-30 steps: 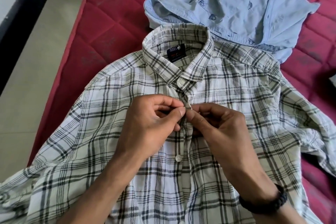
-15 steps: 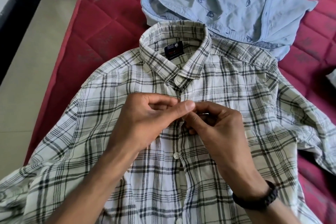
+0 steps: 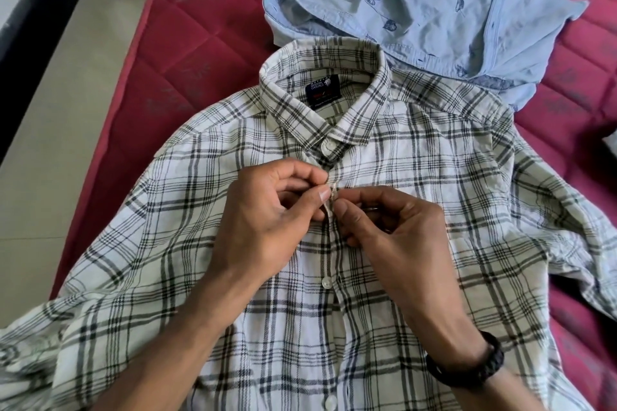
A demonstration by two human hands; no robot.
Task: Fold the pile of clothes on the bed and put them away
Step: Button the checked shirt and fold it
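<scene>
On the red bed (image 3: 187,53) lay the plaid shirt (image 3: 434,210), front up. Left hand (image 3: 267,223) and right hand (image 3: 394,230) each pinched the placket below the collar. Thin cloth could slip, leaving that button unfastened and the front skewed.

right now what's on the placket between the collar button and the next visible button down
In the head view, both hands sit there: the left hand and right hand pinch the plaid shirt placket between the collar button and lower button.
</scene>
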